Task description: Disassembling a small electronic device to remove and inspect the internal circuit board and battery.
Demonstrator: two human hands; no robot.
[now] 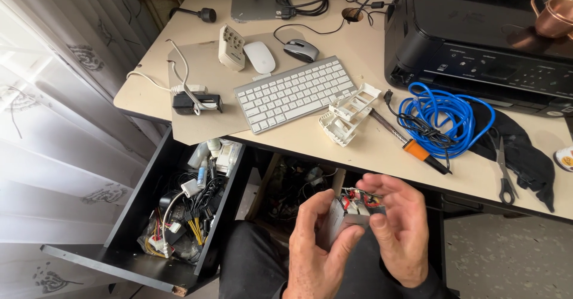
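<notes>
Two hands, one wired module.

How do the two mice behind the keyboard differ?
The white mouse is smooth, flat and shows no cable; the grey mouse is darker, more humped, and a black cord runs from it. The white one lies nearer the remote, the grey one further right. Both rest on the desk behind the keyboard.

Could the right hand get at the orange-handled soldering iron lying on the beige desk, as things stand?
Probably not straight away: the right hand and left hand both grip a small grey wired device. The orange-handled soldering iron lies uncovered near the desk edge.
</notes>
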